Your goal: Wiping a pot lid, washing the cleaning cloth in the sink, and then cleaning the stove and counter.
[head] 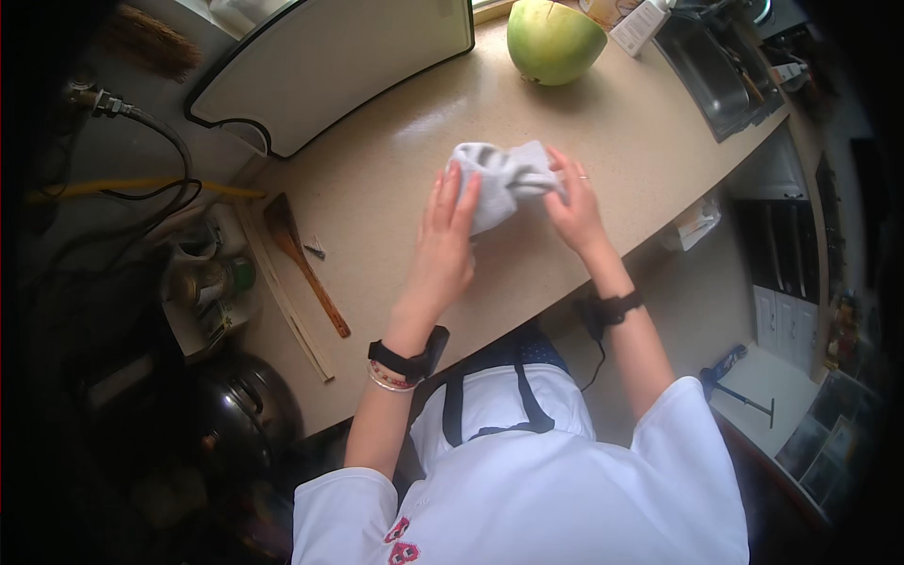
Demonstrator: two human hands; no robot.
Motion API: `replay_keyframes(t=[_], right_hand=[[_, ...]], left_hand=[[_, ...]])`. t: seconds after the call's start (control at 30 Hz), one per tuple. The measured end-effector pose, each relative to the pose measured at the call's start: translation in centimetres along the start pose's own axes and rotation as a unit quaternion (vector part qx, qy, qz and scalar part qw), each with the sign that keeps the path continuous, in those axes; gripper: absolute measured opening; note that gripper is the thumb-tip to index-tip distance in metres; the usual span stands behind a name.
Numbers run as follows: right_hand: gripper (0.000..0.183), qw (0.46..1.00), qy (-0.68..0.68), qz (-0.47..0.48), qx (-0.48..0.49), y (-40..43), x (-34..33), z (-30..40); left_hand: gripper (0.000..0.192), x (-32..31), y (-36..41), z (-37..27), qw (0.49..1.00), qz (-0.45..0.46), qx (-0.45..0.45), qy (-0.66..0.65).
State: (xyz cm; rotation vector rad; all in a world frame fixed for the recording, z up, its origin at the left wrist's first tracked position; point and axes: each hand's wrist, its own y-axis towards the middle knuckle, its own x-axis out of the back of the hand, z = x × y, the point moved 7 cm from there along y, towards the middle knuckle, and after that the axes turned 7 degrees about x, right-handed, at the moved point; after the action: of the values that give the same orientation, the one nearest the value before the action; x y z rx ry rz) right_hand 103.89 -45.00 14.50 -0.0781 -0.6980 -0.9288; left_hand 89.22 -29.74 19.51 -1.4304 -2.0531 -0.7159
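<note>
Both of my hands hold a crumpled light grey cloth (494, 185) over the beige countertop (381, 205). My left hand (446, 236) has its fingers along the cloth's left side, with the thumb hidden. At the opposite end, my right hand (575, 201) pinches a fold between thumb and fingers. Beyond the cloth, a large cut green melon (554, 42) sits on the counter. To the left of my left hand lies a wooden spatula (300, 258), with a small dark scrap (315, 248) beside it.
A white board with a dark rim (339, 70) stands along the back. At the right end are a white bottle (639, 28) and a dark sink (713, 85). Thin wooden strips (282, 293), jars (212, 281) and a dark lidded pot (247, 406) are on the left.
</note>
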Motion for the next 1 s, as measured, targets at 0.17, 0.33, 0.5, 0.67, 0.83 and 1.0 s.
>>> replay_keyframes(t=[0.17,0.33,0.5,0.67,0.83,1.0], right_hand=[[0.076,0.963,-0.091,0.251,0.048,-3.1,-18.3,4.0],[0.069,0.945,0.015,0.315,0.093,-12.0,-20.2,7.1],[0.066,0.935,0.003,0.307,0.177,-16.8,-17.5,6.3],[0.055,0.952,-0.062,0.254,0.160,-11.0,-14.1,1.6],[0.052,0.975,-0.082,0.198,0.065,-7.0,-3.4,-8.6],[0.056,0.985,-0.091,0.112,-0.094,-9.9,14.2,-18.9]], left_hand=[[0.098,-0.5,-10.7,11.1,0.947,0.120,0.206,0.216],[0.090,-1.0,-20.5,9.7,0.950,0.091,0.258,0.151],[0.083,-4.0,-23.7,7.9,0.937,-0.046,0.307,0.160],[0.089,-8.2,-15.9,8.4,0.922,-0.149,0.317,0.164],[0.092,-16.9,-3.7,3.4,0.922,-0.136,0.323,0.165],[0.083,-30.0,6.7,-8.9,0.968,-0.045,0.199,0.145]])
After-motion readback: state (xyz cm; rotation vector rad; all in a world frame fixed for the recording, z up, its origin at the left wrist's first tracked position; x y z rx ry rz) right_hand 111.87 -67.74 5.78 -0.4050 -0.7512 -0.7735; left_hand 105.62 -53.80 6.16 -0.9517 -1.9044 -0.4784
